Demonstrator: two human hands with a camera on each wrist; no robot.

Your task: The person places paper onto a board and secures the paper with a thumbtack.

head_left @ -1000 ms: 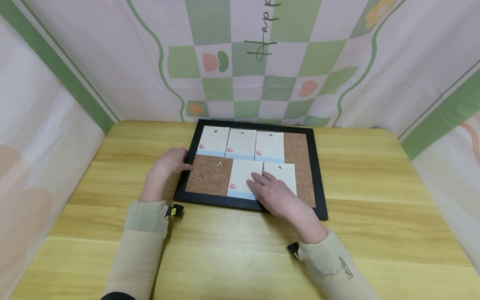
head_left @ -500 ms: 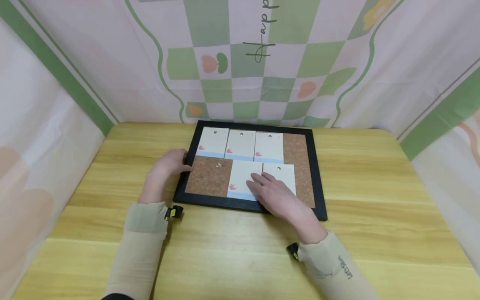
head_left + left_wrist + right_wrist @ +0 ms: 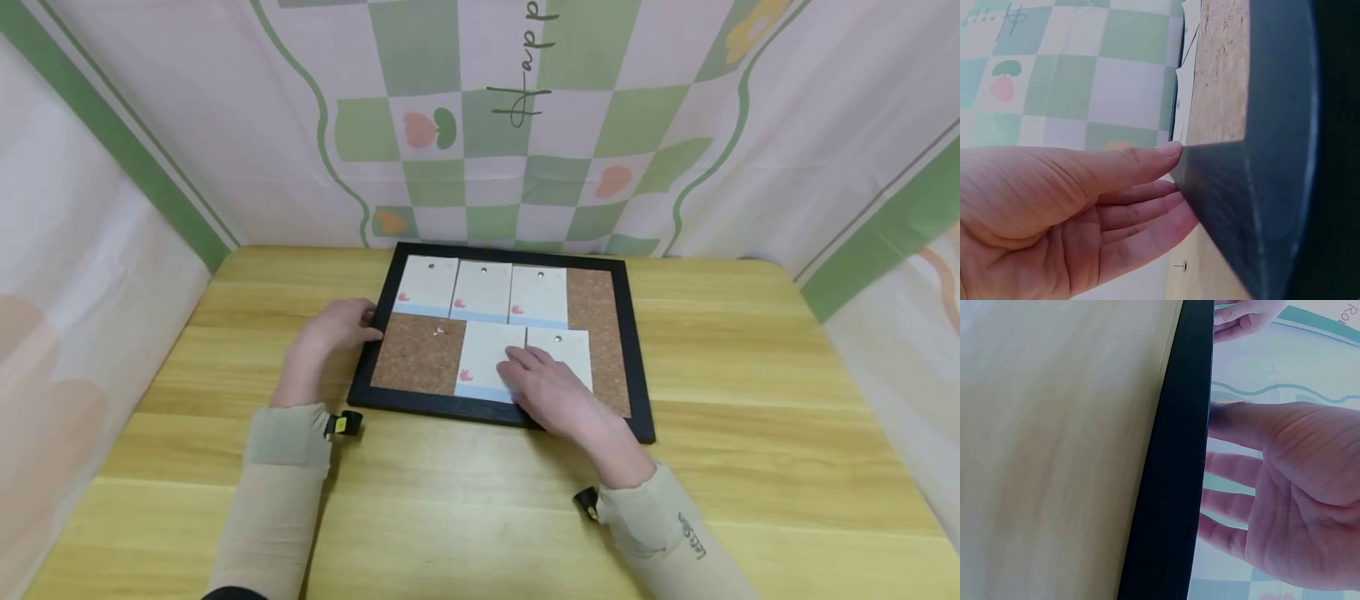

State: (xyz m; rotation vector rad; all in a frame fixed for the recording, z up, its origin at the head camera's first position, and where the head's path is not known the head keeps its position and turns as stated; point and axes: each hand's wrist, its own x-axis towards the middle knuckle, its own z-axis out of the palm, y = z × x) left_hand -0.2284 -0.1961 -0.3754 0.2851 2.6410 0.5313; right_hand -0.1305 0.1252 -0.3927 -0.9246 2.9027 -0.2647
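A black-framed cork board point(image 3: 420, 367) lies on the table. My left hand point(image 3: 333, 329) holds its left side, thumb on the frame's top edge and fingers along the outer side, as the left wrist view shows. My right hand point(image 3: 551, 387) rests over the lower row, its fingertips on a white card point(image 3: 483, 358) with a blue bottom strip. That card shows no pin. Beside it a second card point(image 3: 573, 350), pinned at the top, is partly hidden by the hand. In the right wrist view, my right hand point(image 3: 1297, 494) reaches over the frame's near edge.
Along the board's top are three pinned cards point(image 3: 482, 292). Small silver pins point(image 3: 438, 331) lie on the cork at left. Another pin point(image 3: 1183, 267) shows past the frame in the left wrist view. A patterned cloth point(image 3: 495, 183) hangs behind the wooden table point(image 3: 450, 508).
Both hands keep nearly the same place. The right fingertips have shifted slightly to the right on the card. Board and cards have not visibly moved.
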